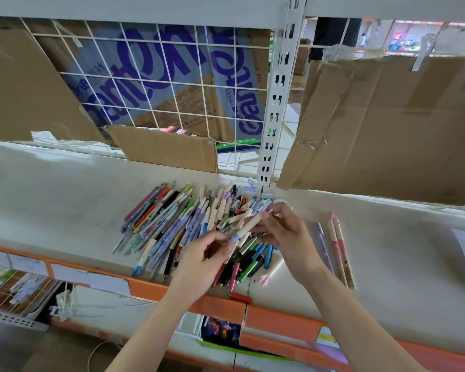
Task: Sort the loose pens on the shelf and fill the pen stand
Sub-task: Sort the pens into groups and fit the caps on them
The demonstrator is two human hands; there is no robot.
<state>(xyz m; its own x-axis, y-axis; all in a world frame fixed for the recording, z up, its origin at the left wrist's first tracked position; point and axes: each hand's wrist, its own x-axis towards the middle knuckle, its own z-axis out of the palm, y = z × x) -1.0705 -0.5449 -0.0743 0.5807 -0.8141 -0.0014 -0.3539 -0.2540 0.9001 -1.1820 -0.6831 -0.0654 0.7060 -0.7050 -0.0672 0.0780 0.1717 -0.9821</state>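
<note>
A big heap of loose pens [172,224] in many colours lies on the white shelf [65,200]. Above the heap's right side, both hands hold one cream pen [249,226] with a light blue end. My right hand [285,232] pinches its upper end. My left hand [207,260] grips the lower blue end with thumb and fingers. Three pens [336,248], one purple and two pink and cream, lie set apart to the right of the heap. No pen stand is in view.
A wire grid back panel [156,84] with cardboard boxes behind it closes the shelf's rear. A cardboard flap [167,149] stands behind the heap, and a large cardboard sheet [387,124] hangs at the right. The shelf's orange front edge [220,307] runs below my hands. A small red cap [240,298] rests on that edge.
</note>
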